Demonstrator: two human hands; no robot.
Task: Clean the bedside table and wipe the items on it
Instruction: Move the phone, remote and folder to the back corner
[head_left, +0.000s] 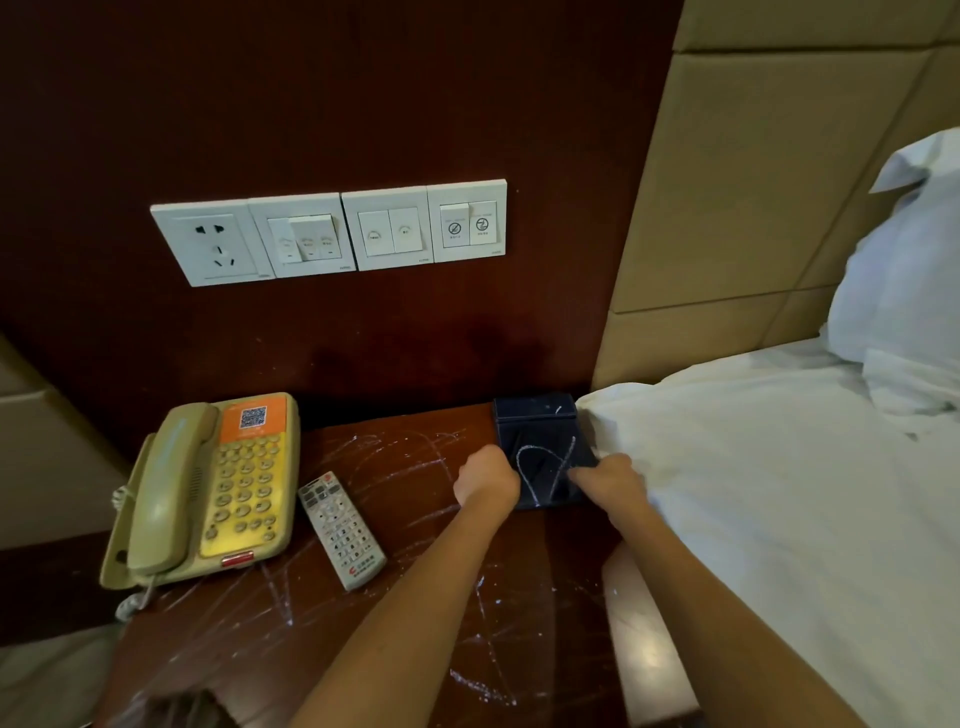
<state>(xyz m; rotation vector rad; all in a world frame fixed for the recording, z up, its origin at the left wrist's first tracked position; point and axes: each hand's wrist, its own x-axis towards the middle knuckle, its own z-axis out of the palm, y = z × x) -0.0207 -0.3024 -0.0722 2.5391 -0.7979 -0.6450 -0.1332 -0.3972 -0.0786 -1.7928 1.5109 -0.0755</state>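
**Gripping the dark box from both sides**

Well to the left of the left hand sat a beige telephone (208, 493). Nearer that hand, a grey remote (340, 530) lay on the bedside table (405, 597), whose dark wood was streaked with white scribbles. The left hand (485, 475) curled its fingers round the left edge of the dark box (545, 457), which lay between both hands near the table's far corner. The right hand (608, 475) bent its fingers over the box's right edge. Just right of that hand, white bedding (753, 493) touched the box.
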